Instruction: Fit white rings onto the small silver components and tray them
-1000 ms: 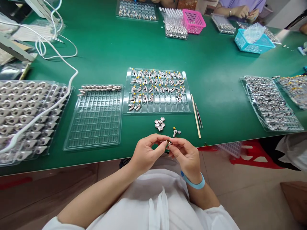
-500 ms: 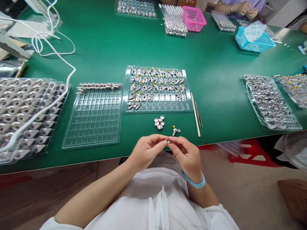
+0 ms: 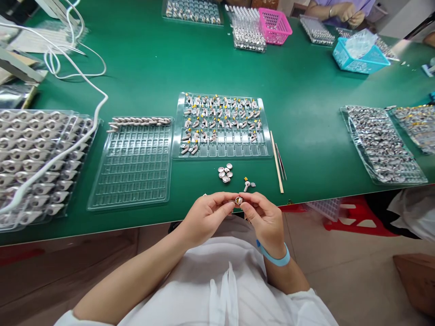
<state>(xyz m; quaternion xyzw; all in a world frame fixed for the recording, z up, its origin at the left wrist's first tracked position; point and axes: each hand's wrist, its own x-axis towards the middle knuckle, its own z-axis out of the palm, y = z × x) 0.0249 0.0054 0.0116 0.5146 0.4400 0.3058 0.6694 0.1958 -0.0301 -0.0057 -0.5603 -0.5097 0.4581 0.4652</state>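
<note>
Currently held: a small round part [image 3: 239, 200], pinched between the thumb and fingertips of the right hand [image 3: 267, 219]; the left hand [image 3: 208, 218] is clamped on its opposite side, apparently to steady it.
Holding position: at the near edge of the surface [image 3: 306, 149], close to the body, probably for a clear view.
Loose pieces: round caps [image 3: 225, 174] in a cluster and one stemmed piece [image 3: 247, 184] lie just beyond the hands, presumably to shorten the reach.
Pocketed tray [image 3: 231, 150]: keeps its pieces separated, likely against mixing.
Tools: wooden stick [image 3: 276, 163] and tweezers [image 3: 281, 162] lie side by side, on the right-hand side.
</note>
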